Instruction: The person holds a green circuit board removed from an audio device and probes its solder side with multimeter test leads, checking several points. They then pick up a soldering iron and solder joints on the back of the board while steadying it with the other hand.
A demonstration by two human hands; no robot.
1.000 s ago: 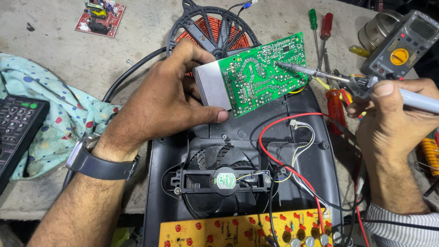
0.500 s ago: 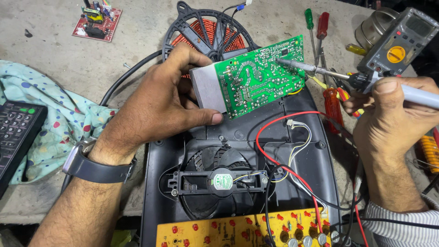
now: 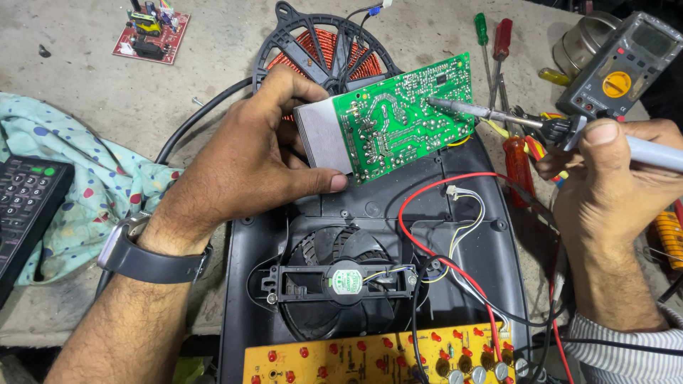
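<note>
My left hand (image 3: pixel 245 160) grips a green circuit board (image 3: pixel 409 117) by its grey metal heat sink (image 3: pixel 321 135), holding it tilted, solder side up, above an opened black appliance base (image 3: pixel 370 235). My right hand (image 3: pixel 612 174) holds a soldering iron (image 3: pixel 498 114) like a pen. Its metal tip touches the solder side of the board near the upper right. A fan (image 3: pixel 346 281) sits in the base, with red, white and yellow wires (image 3: pixel 441 235) running across it.
A round copper coil (image 3: pixel 320 50) lies behind the board. A yellow control board (image 3: pixel 377 359) sits at the near edge. Screwdrivers (image 3: pixel 494 43), a multimeter (image 3: pixel 619 67), a small red circuit board (image 3: pixel 151 34), a spotted cloth (image 3: pixel 85 185) and a black keypad device (image 3: pixel 25 206) surround the work.
The board and both hands have stayed almost still. The iron's tip remains on the board's upper right area.
</note>
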